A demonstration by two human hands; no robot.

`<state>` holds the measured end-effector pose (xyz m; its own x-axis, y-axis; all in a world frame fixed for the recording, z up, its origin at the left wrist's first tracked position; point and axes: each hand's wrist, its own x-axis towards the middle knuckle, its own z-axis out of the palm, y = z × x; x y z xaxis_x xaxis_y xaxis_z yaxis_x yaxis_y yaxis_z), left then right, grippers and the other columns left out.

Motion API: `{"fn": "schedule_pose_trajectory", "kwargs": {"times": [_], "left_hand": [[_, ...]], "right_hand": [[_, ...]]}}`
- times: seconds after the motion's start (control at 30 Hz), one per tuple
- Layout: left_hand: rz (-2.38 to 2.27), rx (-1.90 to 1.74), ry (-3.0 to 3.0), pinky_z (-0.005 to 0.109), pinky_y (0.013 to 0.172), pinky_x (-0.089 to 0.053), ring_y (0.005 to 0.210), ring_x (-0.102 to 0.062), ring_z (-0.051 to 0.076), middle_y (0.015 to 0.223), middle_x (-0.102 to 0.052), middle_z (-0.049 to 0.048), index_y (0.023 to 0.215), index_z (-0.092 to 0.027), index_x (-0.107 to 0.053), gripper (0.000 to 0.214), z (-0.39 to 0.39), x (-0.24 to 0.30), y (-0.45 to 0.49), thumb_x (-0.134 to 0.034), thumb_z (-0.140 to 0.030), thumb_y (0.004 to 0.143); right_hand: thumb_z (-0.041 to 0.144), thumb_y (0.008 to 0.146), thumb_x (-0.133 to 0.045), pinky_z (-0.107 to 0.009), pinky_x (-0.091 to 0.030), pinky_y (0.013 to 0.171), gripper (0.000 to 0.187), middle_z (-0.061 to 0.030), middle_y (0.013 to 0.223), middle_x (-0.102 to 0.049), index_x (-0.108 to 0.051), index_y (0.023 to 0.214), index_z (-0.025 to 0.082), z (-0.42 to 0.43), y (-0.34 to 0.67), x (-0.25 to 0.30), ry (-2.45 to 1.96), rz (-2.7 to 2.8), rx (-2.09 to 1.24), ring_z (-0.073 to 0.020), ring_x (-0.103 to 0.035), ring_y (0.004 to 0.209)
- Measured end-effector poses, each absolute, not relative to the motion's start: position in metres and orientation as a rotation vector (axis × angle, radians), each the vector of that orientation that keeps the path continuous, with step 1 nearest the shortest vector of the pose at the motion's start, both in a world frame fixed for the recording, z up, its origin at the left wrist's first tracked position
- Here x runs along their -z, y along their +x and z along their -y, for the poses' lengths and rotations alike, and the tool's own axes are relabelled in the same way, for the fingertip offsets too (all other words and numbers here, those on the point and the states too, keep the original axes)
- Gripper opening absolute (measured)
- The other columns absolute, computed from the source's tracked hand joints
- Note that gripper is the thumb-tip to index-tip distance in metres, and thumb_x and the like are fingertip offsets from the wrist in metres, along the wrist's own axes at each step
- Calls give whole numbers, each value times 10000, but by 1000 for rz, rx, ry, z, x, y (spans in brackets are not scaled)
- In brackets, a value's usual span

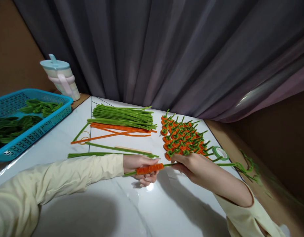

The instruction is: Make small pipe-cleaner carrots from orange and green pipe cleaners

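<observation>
An orange pipe cleaner coil (150, 169) is wound around a green pipe cleaner (168, 164) that sticks out at both ends. My left hand (143, 166) is closed around the coil, thumb on top and fingers curled beneath. To the right, my right hand (188, 164) pinches the green stem, which runs on past the hand. Just beyond it lie rows of finished orange coils with green tops (181, 136). Loose green pipe cleaners (99, 154) and a thin pale stick (133, 149) rest behind my left hand.
Bundled green pipe cleaners (122, 117) and orange ones (117, 129) lie at the back. A blue basket (43, 125) with green pieces stands left, near a lidded cup (61, 79). A green tape roll (219, 153) sits at the right edge. A grey curtain (142, 49) hangs behind.
</observation>
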<state>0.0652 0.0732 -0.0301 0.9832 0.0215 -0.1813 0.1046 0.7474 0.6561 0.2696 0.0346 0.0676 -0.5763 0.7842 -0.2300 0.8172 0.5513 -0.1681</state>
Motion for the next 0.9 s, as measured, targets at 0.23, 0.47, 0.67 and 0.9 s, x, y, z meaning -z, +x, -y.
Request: {"fn": "schedule_pose_trajectory", "kwargs": {"times": [0.23,0.47,0.67,0.9], "left_hand": [[-219,18,775,210,385,-310,346,-263,84,389,-365,-53,713,-163,-470,327,-71,22,63,-448,-458,853],[-275,-34,914,216,369,-305,335,-271,77,415,-370,-61,750,-149,-486,418,-72,27,64,-436,-558,824],[-205,128,786,178,313,-170,312,-135,50,401,-227,-75,538,-172,-372,476,-73,21,63,-347,-505,877],[-211,39,841,197,336,-309,361,-375,94,487,-463,-28,745,-164,-473,406,-74,28,65,-494,-568,786]], "right_hand": [[139,875,-421,-203,-321,511,181,-31,666,-596,-596,849,178,-36,266,-71,1346,-2577,506,-128,-576,586],[130,880,-404,-203,-280,474,203,-12,606,-549,-572,773,167,-34,263,-75,1298,-2591,470,-101,-512,503],[132,880,-401,-210,-229,451,190,11,551,-489,-535,750,167,-33,258,-73,1281,-2572,429,-89,-440,454],[170,901,-389,-207,-231,454,205,3,566,-497,-519,743,165,-33,258,-74,1274,-2552,466,-89,-438,461]]}}
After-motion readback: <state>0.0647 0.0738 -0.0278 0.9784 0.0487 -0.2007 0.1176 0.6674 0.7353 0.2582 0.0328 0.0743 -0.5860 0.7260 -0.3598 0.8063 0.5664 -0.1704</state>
